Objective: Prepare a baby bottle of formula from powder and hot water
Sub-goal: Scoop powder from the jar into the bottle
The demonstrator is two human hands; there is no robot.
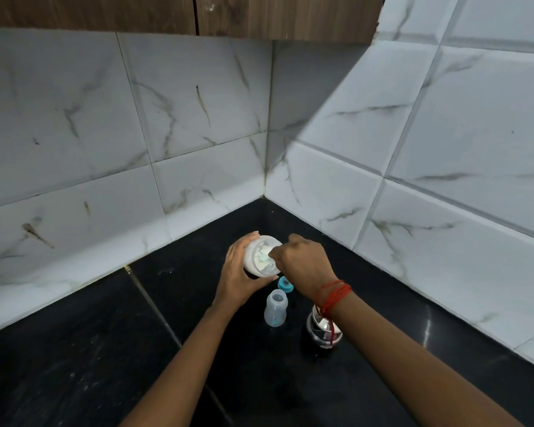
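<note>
A white formula powder jar (pixel 257 257) is tilted toward me near the counter's back corner, its mouth open and powder visible inside. My left hand (pixel 240 274) wraps around its left side. My right hand (pixel 302 261) reaches into the jar's mouth, fingers pinched on a small pale scoop (pixel 264 256). An open, translucent baby bottle (pixel 275 308) stands upright on the black counter just in front of the jar. Its blue ring cap (pixel 285 285) lies behind it, partly hidden by my right wrist.
A shiny steel vessel (pixel 322 329) stands right of the bottle, under my right forearm. The black stone counter (pixel 105 349) meets marble-patterned tiled walls (pixel 167 134) at a corner; wooden cabinets (pixel 167 13) hang overhead.
</note>
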